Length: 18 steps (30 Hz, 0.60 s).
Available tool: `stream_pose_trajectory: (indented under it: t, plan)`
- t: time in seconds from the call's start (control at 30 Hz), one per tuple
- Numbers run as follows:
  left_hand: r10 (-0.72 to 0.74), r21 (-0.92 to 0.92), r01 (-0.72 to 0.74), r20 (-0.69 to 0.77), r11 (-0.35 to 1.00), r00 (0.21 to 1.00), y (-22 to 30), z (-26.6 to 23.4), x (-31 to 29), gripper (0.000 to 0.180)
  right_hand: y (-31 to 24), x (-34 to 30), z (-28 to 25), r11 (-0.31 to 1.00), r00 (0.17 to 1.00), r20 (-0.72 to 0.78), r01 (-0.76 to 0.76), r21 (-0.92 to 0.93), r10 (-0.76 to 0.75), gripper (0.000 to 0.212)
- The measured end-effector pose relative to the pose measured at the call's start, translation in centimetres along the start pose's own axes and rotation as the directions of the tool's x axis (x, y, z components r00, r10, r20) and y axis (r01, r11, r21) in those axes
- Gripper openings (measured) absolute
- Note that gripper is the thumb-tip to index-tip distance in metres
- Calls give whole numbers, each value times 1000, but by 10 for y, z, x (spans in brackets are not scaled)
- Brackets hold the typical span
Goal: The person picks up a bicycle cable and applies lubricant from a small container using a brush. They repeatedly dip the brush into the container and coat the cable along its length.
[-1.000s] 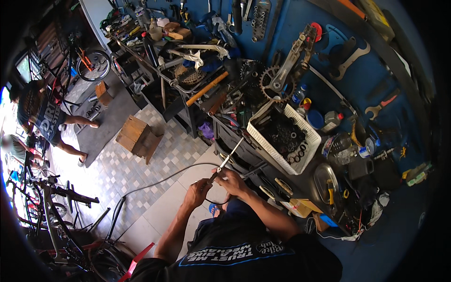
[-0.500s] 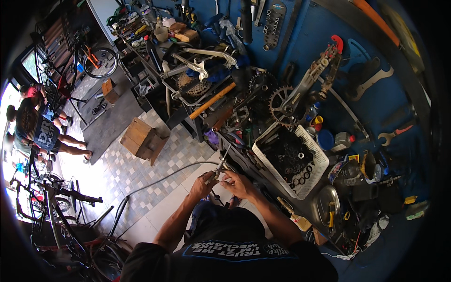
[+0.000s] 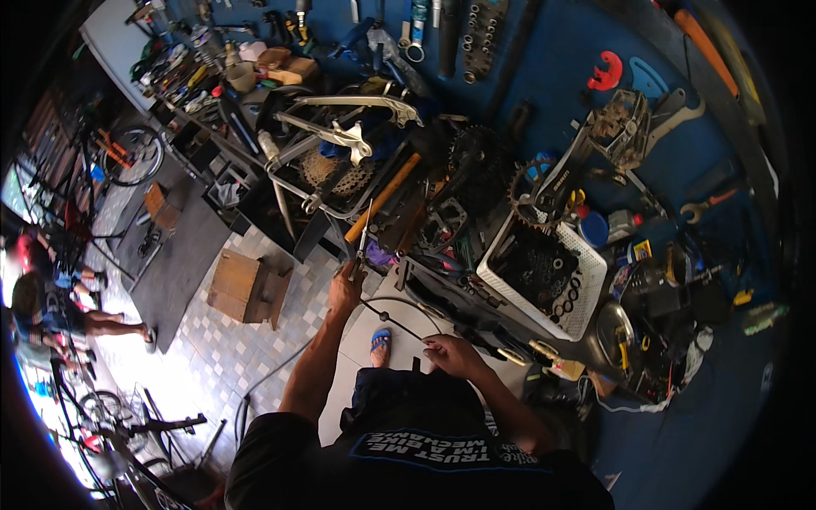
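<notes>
My left hand (image 3: 345,287) is closed around a slim silver tool with a long thin tip (image 3: 366,228), which points up toward the bench. Its grip is mostly hidden by my fingers. A thin dark rod or cable (image 3: 401,329) with a small dark bead on it stretches slantwise from beside my left hand to my right hand (image 3: 455,355). My right fingers pinch its lower end near my waist. Behind them a grey hose (image 3: 285,371) crosses the floor, passes behind my left forearm and curves between the hands; where it ends I cannot tell.
On the cluttered bench are a white basket (image 3: 588,308) of small dark parts, a crankset (image 3: 544,194), a silver frame part (image 3: 340,136) and an orange-handled tool (image 3: 387,197). A wooden box (image 3: 236,285) stands on the tiled floor. People (image 3: 51,306) and bicycles are at the left.
My hands, close together before, have moved apart: the left up and leftward with the silver tool, the right lower and rightward. The dark rod now shows between them. The view has shifted.
</notes>
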<state>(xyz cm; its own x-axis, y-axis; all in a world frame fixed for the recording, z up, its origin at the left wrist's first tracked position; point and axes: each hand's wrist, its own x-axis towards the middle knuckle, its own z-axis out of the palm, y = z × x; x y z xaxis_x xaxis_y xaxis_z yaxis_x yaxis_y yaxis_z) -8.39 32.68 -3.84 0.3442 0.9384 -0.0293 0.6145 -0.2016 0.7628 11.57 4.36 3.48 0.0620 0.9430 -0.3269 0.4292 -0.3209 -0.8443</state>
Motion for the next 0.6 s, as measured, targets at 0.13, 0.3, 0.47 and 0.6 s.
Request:
stream_pose_trajectory:
  t: [0.13, 0.3, 0.47, 0.6]
  plan:
    - [75, 40, -80, 104, 996, 992, -13, 16, 28, 30, -17, -1, 34, 996, 993, -116, -23, -84, 13, 39]
    - [97, -70, -83, 219, 994, 971, -38, 38, 33, 45, -22, -11, 63, 990, 974, -225, -34, -137, 2, 39]
    - [227, -176, -180, 299, 968, 927, -72, 66, 40, 20, -21, -27, 85, 983, 944, -325, -108, -151, 53, 31]
    - [281, -197, -235, 259, 952, 924, -91, 84, 48, 35, -27, -30, 84, 976, 908, -358, -213, 50, 216, 25]
